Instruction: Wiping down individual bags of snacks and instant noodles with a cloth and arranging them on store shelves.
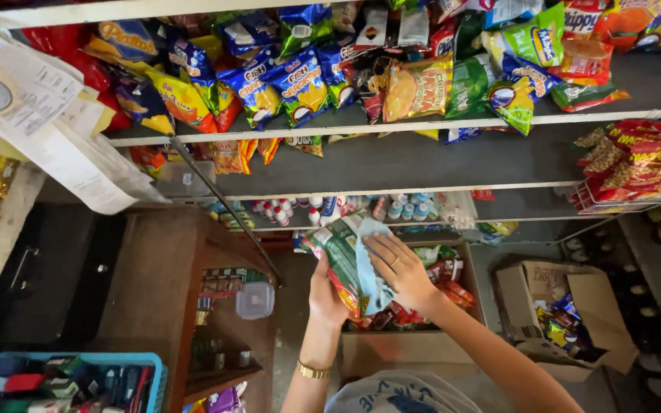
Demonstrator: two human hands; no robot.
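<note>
A green snack packet (343, 264) with red trim is held tilted over an open cardboard box of packets. A pale blue cloth (372, 260) lies pressed flat against its face.

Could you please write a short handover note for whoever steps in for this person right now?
Left hand: grips the green snack packet from below.
Right hand: presses a light blue cloth flat on the packet's face.
Below the hands: an open cardboard box holding more packets.
Done: this packet is out of the box and under the cloth.
Left: the packets in the box; the grey shelf above shows bare stretches.
</note>
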